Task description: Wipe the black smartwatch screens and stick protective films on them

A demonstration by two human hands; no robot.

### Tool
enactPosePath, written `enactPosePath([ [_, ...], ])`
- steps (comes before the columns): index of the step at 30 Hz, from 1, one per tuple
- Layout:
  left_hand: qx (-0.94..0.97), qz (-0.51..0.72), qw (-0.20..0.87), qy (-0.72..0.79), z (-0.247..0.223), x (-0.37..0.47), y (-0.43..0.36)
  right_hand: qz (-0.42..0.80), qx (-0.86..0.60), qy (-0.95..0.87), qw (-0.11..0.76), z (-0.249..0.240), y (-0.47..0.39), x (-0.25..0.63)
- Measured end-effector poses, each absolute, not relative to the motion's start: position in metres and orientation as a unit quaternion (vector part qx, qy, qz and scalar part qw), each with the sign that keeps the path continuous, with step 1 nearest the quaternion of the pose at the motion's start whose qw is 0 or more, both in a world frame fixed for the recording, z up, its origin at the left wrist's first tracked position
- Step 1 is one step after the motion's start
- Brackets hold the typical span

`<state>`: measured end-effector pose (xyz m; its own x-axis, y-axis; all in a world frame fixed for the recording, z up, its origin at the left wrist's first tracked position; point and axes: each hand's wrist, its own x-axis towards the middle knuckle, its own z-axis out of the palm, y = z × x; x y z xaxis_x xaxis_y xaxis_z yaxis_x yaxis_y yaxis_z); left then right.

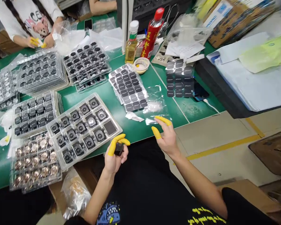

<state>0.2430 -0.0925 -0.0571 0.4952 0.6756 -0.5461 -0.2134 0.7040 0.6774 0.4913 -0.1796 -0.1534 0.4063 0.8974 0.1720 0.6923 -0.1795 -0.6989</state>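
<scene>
Yellow finger cots cover some fingertips on both hands. In my left hand (115, 154), at the table's front edge, a small dark square part (119, 149) is gripped, partly hidden by the fingers. My right hand (166, 136) is held with thumb and fingers apart, close to a clear plastic sheet (155, 106) on the table. Just left of my left hand lies a clear tray (84, 126) of black square parts with round centres; one pocket at its right shows only a dark flat bottom. Beyond the hands are sheets of dark grey stickers (131, 82) and a crumpled white scrap (134, 117).
Stacked trays of black parts (41, 70) and copper-coloured parts (35, 162) crowd the left. A red bottle (152, 34), an oil-coloured bottle (131, 43) and a tape roll (141, 65) stand behind. A phone (200, 90) lies right. A co-worker's hands (41, 42) work across the table.
</scene>
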Motion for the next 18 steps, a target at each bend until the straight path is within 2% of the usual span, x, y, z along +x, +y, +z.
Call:
enactPosePath([
  [4, 0.269, 0.301, 0.807, 0.431, -0.062, 0.253, -0.103, 0.259, -0.653, -0.547, 0.456, -0.097, -0.167, 0.436],
  [7, 0.275, 0.318, 0.793, 0.441, -0.067, 0.251, -0.114, 0.312, -0.599, -0.564, 0.475, -0.075, -0.155, 0.411],
  [18, 0.271, 0.345, 0.778, 0.451, -0.073, 0.239, -0.121, 0.294, -0.576, -0.575, 0.500, -0.072, -0.141, 0.402],
])
